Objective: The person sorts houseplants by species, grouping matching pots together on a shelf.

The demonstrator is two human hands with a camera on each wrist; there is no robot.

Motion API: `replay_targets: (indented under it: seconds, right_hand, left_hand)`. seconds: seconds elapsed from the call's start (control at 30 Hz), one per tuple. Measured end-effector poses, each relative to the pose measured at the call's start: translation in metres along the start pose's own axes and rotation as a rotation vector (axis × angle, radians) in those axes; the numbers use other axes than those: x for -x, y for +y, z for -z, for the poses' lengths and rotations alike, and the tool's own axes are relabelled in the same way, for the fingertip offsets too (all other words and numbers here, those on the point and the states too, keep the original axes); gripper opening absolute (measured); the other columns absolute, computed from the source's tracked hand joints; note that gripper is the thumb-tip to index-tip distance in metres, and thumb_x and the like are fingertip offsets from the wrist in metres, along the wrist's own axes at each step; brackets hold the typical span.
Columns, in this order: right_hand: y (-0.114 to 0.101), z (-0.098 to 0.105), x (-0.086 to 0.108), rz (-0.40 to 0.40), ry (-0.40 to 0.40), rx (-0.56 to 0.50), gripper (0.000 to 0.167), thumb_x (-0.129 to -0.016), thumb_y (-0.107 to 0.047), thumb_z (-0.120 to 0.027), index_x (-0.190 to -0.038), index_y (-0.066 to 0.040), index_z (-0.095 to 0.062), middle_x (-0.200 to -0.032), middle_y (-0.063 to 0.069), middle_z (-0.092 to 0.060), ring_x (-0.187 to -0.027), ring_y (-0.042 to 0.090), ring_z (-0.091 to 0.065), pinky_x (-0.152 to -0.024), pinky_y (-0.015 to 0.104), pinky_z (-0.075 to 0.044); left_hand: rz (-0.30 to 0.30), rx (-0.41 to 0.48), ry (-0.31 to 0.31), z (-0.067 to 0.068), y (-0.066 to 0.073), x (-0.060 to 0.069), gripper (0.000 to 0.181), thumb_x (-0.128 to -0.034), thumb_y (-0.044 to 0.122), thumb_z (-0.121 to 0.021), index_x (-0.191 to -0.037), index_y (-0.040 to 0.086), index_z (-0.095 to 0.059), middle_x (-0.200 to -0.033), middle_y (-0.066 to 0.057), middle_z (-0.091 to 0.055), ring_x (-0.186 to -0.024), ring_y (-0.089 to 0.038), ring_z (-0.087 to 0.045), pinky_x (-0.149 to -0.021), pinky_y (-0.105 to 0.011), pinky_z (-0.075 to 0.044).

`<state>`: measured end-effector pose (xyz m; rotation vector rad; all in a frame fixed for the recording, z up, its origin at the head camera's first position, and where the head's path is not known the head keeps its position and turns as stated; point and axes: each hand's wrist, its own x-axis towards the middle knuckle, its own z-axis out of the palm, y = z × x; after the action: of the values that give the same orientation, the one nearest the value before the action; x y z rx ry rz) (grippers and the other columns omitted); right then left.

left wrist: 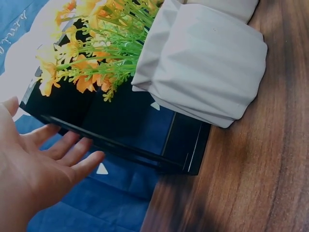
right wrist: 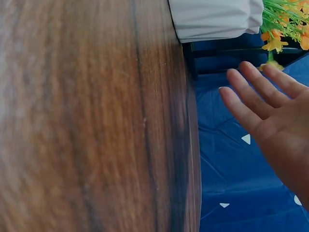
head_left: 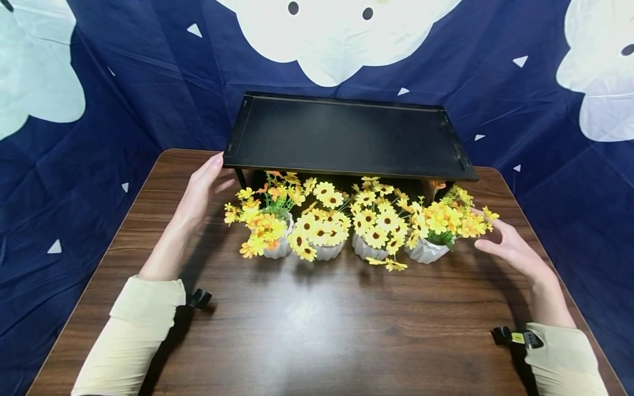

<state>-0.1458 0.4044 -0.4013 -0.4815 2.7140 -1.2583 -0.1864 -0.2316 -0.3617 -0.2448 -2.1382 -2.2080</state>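
Observation:
A black shelf (head_left: 342,135) stands at the back of the wooden table, with several white pots of yellow and orange flowers in a row along its front. My left hand (head_left: 200,190) is at the shelf's left front corner, fingers relaxed; in the left wrist view the hand (left wrist: 46,169) lies against or close beside the black side frame (left wrist: 116,145), contact unclear. My right hand (head_left: 515,250) is held beside the rightmost pot (head_left: 427,251), its fingers partly behind the flowers. The right wrist view shows that hand (right wrist: 277,116) with spread fingers, holding nothing.
The brown table (head_left: 307,341) extends in front of the pots toward me. Behind and beside it hangs a dark blue cloth (head_left: 148,66) with white cloud shapes and small triangles. A black strap device (head_left: 200,298) is at my left wrist, another (head_left: 517,337) at my right.

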Motion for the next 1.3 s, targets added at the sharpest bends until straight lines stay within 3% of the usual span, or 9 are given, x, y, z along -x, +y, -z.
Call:
replay_targets:
  seconds: [0.13,0.33,0.53,0.73,0.9,0.97,1.17,1.2,1.3]
  right_hand:
    - [-0.001,-0.003,-0.001,-0.082,-0.052,0.074,0.070,-0.097,-0.011,-0.068,-0.157,0.001,-0.034,-0.144,-0.022,-0.045,-0.121,-0.025,-0.037,-0.093,0.000,-0.033]
    - [-0.005,-0.011,-0.003,-0.065,-0.107,0.010,0.071,-0.096,-0.009,-0.070,-0.157,-0.002,-0.034,-0.134,-0.037,-0.044,-0.118,-0.024,-0.045,-0.094,0.000,-0.037]
    - [-0.006,-0.020,-0.009,-0.056,-0.140,-0.054,0.090,-0.093,-0.007,-0.074,-0.164,-0.012,-0.018,-0.161,-0.003,-0.035,-0.128,-0.024,-0.035,-0.099,0.000,-0.037]
    - [-0.010,-0.021,-0.014,-0.117,-0.121,0.080,0.094,-0.090,-0.021,-0.079,-0.164,-0.011,-0.021,-0.165,0.022,-0.030,-0.140,-0.010,-0.032,-0.097,-0.003,-0.027]
    - [-0.014,-0.023,-0.016,-0.166,-0.135,0.150,0.093,-0.088,-0.029,-0.081,-0.161,-0.008,-0.027,-0.164,0.021,-0.035,-0.148,0.026,-0.035,-0.101,0.006,-0.031]
    - [-0.016,-0.024,-0.018,-0.184,-0.133,0.194,0.081,-0.087,-0.033,-0.082,-0.152,-0.006,-0.042,-0.149,0.018,-0.054,-0.135,0.024,-0.048,-0.096,0.009,-0.037]
    - [-0.020,-0.029,-0.023,-0.184,-0.123,0.227,0.078,-0.085,-0.034,-0.084,-0.146,-0.002,-0.047,-0.142,0.021,-0.059,-0.131,0.032,-0.053,-0.105,0.037,-0.046]
    - [-0.020,-0.029,-0.023,-0.181,-0.121,0.227,0.086,-0.085,-0.033,-0.084,-0.153,-0.001,-0.041,-0.153,0.024,-0.050,-0.137,0.036,-0.048,-0.108,0.041,-0.045]
    - [-0.021,-0.031,-0.023,-0.226,-0.128,0.258,0.078,-0.085,-0.037,-0.083,-0.144,0.003,-0.050,-0.130,0.025,-0.066,-0.121,0.033,-0.059,-0.098,0.039,-0.051]
  left_hand:
    - [0.005,0.020,0.005,-0.001,-0.001,0.000,0.047,-0.1090,0.041,-0.047,-0.148,0.015,-0.051,-0.130,0.016,-0.061,-0.119,-0.011,-0.057,-0.101,-0.019,-0.049]
    - [0.012,0.072,0.011,-0.002,-0.004,-0.002,0.035,-0.1090,0.040,-0.048,-0.138,0.022,-0.056,-0.127,0.015,-0.064,-0.116,-0.009,-0.061,-0.097,-0.021,-0.052]
    - [0.016,0.127,0.008,-0.001,-0.008,-0.004,0.029,-0.1080,0.040,-0.051,-0.130,0.025,-0.061,-0.125,0.013,-0.066,-0.117,-0.013,-0.062,-0.093,-0.023,-0.056]
    - [0.010,0.145,-0.001,0.000,-0.010,-0.005,0.033,-0.1080,0.039,-0.051,-0.135,0.022,-0.059,-0.128,0.011,-0.065,-0.118,-0.013,-0.062,-0.093,-0.024,-0.057]
    - [0.019,0.144,0.001,0.000,-0.012,-0.005,0.036,-0.1078,0.040,-0.051,-0.137,0.021,-0.058,-0.130,0.010,-0.065,-0.117,-0.010,-0.063,-0.093,-0.024,-0.058]
    - [0.026,0.137,0.008,0.000,-0.012,-0.005,0.037,-0.1075,0.042,-0.051,-0.137,0.021,-0.058,-0.130,0.010,-0.064,-0.119,-0.011,-0.062,-0.093,-0.024,-0.058]
    - [0.028,0.121,0.018,-0.001,-0.014,-0.005,0.040,-0.1074,0.043,-0.051,-0.139,0.019,-0.057,-0.131,0.009,-0.063,-0.122,-0.015,-0.060,-0.093,-0.023,-0.059]
    - [0.028,0.119,0.019,-0.001,-0.014,-0.005,0.041,-0.1074,0.043,-0.051,-0.139,0.019,-0.057,-0.131,0.009,-0.063,-0.122,-0.014,-0.059,-0.093,-0.023,-0.059]
    - [0.025,0.108,0.023,0.000,-0.015,-0.005,0.043,-0.1072,0.045,-0.051,-0.141,0.018,-0.056,-0.131,0.009,-0.063,-0.121,-0.013,-0.060,-0.093,-0.023,-0.059]
